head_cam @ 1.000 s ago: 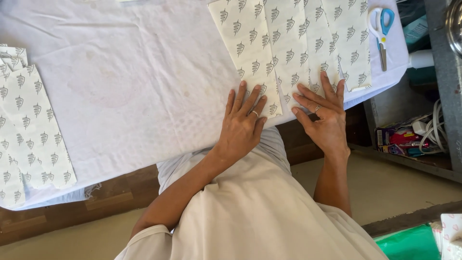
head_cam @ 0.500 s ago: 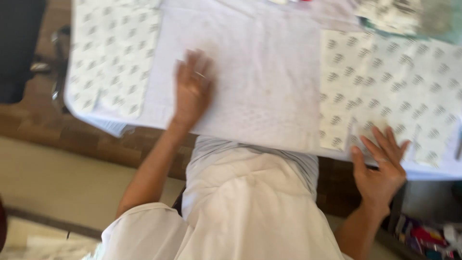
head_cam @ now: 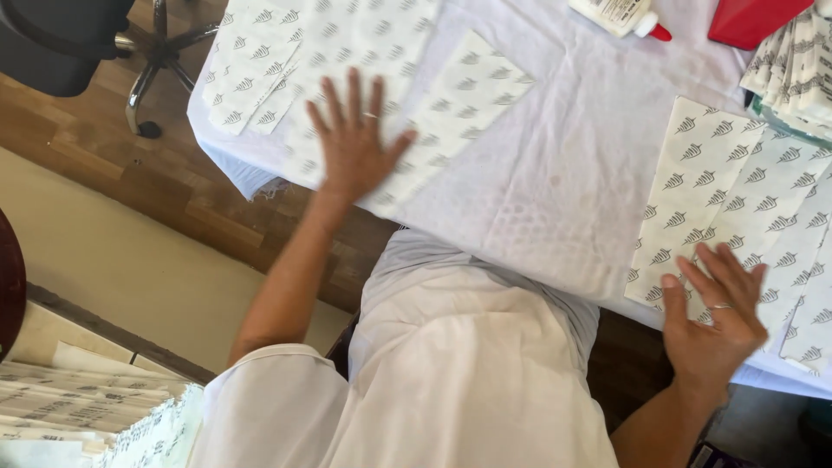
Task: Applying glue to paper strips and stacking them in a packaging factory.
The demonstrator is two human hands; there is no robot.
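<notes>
White paper sheets printed with grey leaf motifs, in the head view: lie in two groups on the white cloth-covered table (head_cam: 555, 173). Left group (head_cam: 468, 95): overlap loosely near the table's corner, one long sheet slanting toward the middle. Right group (head_cam: 737, 191): lie side by side along the near edge, slightly fanned. Left hand (head_cam: 355, 139): blurred, rests flat on the left group, fingers spread wide, thumb out, gripping nothing. Right hand (head_cam: 715, 312): palm down at the near edge of the right group, fingers spread wide, fingertips on the paper, holding nothing. Stack of folded patterned pieces (head_cam: 797, 69): sits at the far right, well apart from both hands. White glue bottle with red cap (head_cam: 620, 13): lies capped at the far edge, untouched, just beside a red flat object (head_cam: 754, 17). By judgement: sheets laid out in two lots, none visibly glued. Cannot tell whether the far-right stack counts as finished pieces.
</notes>
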